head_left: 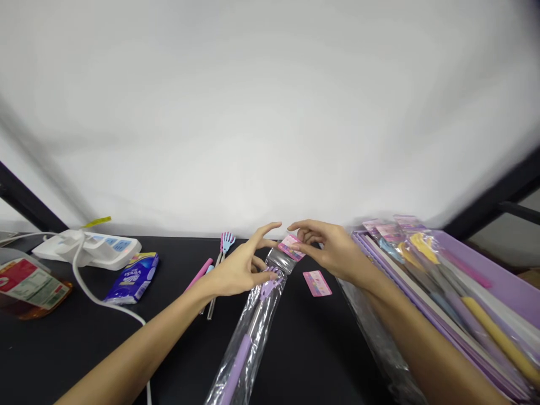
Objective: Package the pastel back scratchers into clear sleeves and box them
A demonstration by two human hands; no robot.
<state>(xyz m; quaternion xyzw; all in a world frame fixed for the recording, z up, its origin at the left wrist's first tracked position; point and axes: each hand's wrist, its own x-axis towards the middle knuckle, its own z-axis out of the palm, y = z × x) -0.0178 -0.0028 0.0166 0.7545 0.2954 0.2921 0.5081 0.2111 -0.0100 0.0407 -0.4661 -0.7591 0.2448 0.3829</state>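
A purple back scratcher (pixel 239 368) lies inside a clear plastic bag (pixel 256 351) on the black table, its claw end pointing away from me. My left hand (pixel 244 264) is over the bag's far end, thumb on the plastic by the claw, with index finger and thumb spread apart. Between the thumb and fingers of my right hand (pixel 327 246) is a small pink printed card (pixel 291 246), at the bag's top edge; whether it is inside the bag I cannot tell. A second pink card (pixel 317 283) lies flat just right of the bag.
Unwrapped back scratchers, one blue-headed (pixel 228 241), lie left of my left hand. Farther left are a blue tissue pack (pixel 133 278), a white power strip (pixel 120 260) with a cable, and a labelled bottle (pixel 31 287). At right, a purple bin (pixel 502 275) holds several bagged scratchers.
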